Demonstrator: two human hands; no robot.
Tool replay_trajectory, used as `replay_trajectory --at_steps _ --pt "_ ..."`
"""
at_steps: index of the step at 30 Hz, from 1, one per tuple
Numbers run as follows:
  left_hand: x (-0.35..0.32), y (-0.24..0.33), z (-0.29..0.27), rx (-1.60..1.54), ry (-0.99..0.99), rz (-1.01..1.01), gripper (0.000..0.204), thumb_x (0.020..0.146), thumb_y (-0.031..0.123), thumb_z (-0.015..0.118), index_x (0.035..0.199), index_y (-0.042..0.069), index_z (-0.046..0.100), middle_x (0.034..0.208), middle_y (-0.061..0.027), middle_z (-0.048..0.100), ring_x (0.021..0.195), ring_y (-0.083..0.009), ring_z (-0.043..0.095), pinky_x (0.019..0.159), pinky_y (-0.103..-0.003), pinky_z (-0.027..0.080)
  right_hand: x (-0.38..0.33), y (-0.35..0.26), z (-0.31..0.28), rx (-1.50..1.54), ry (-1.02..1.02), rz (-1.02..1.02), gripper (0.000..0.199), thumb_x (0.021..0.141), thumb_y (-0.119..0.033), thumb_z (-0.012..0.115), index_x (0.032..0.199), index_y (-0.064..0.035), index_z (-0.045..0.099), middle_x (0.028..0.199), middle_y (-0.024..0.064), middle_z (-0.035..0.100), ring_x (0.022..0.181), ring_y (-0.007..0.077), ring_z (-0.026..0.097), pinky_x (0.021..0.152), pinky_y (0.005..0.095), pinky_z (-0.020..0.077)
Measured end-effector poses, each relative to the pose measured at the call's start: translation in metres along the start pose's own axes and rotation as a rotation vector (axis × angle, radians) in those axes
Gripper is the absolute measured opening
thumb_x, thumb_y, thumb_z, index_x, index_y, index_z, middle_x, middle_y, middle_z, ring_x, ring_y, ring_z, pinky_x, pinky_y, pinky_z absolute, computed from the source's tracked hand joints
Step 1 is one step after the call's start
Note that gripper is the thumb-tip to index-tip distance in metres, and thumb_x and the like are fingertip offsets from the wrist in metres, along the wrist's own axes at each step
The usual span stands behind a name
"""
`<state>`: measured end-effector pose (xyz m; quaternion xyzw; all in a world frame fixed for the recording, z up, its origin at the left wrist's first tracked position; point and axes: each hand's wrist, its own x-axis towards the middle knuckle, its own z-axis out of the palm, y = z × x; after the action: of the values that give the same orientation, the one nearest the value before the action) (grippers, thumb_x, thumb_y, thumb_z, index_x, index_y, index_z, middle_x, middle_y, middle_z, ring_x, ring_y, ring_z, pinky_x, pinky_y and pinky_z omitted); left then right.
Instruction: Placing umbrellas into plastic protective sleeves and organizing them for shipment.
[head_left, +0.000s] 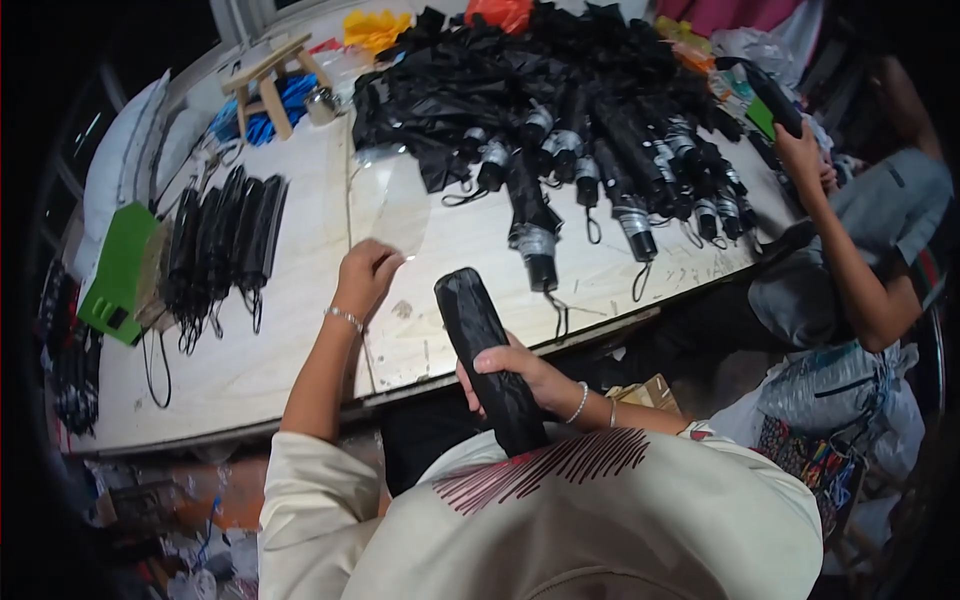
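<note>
My right hand [508, 375] is wrapped round a folded black umbrella [472, 315], held upright in front of my chest near the table's front edge. Its lower end rests close to my shirt. Over the tabletop, the thumb and fingers of my left hand [368, 275] pinch the near end of a thin clear plastic sleeve [405, 215], which lies flat and is hard to see against the pale wood. Beyond both hands, a heap of black umbrellas [530, 210] with silvery bands and wrist loops spreads over the far side. Left of my left hand lies a row of folded umbrellas [225, 235].
A pale wooden table [310, 350] fills the middle. At its far left stand a small wooden stool [270, 90] and a metal container [322, 105]; a green box [115, 270] is at the left edge. On the right sits another person [850, 220] holding a black umbrella [770, 95].
</note>
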<state>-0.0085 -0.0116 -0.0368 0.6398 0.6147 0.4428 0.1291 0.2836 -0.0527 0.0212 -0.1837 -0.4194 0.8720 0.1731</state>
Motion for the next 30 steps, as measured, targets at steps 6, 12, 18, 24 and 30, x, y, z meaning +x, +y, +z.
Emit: replay_trajectory --at_steps 6,12,18,24,30 --pt "-0.016 0.035 0.011 0.103 0.093 -0.016 0.007 0.085 0.005 0.063 0.087 0.0 0.068 0.076 -0.0113 0.062 0.068 -0.0245 0.057 0.065 -0.033 0.046 -0.015 0.016 0.002 0.024 0.067 -0.027 0.044 0.082 -0.021 0.058 0.117 0.002 0.044 0.082 0.0148 0.06 0.058 0.0213 0.059 0.052 0.0291 0.0513" --pt "-0.041 0.054 0.013 0.02 -0.056 0.158 0.013 0.084 0.004 0.063 0.096 -0.001 0.068 0.079 -0.0103 0.062 0.068 -0.0235 0.056 0.065 -0.031 0.047 -0.01 0.011 -0.016 0.103 0.152 -0.056 0.043 0.082 -0.021 0.058 0.117 0.0007 0.045 0.082 0.0146 0.06 0.058 0.0227 0.06 0.052 0.0307 0.0518" --pt "-0.048 0.053 0.002 -0.098 -0.033 -0.071 0.02 0.083 0.004 0.061 0.101 -0.002 0.067 0.084 -0.0096 0.065 0.069 -0.0194 0.057 0.065 -0.029 0.047 -0.011 0.02 -0.03 0.201 0.188 -0.052 0.032 0.083 -0.022 0.055 0.104 0.0023 0.053 0.079 0.0147 0.061 0.055 0.0239 0.06 0.053 0.0304 0.0521" --pt "-0.046 0.055 -0.003 -0.052 0.019 -0.103 0.017 0.083 0.003 0.062 0.097 -0.004 0.068 0.077 -0.0072 0.065 0.061 -0.0157 0.053 0.061 -0.026 0.046 -0.014 0.015 -0.013 0.12 0.125 -0.062 0.033 0.083 -0.022 0.055 0.105 0.0019 0.052 0.078 0.0142 0.06 0.054 0.0233 0.06 0.053 0.0295 0.0519" --pt "-0.026 0.056 -0.004 0.103 -0.173 -0.164 0.016 0.082 0.001 0.065 0.096 -0.005 0.069 0.072 -0.0059 0.065 0.06 -0.0113 0.053 0.061 -0.022 0.046 0.002 0.015 -0.009 0.106 0.043 0.043 0.035 0.083 -0.022 0.055 0.108 0.0014 0.05 0.078 0.0137 0.06 0.054 0.0226 0.06 0.051 0.0277 0.0509"
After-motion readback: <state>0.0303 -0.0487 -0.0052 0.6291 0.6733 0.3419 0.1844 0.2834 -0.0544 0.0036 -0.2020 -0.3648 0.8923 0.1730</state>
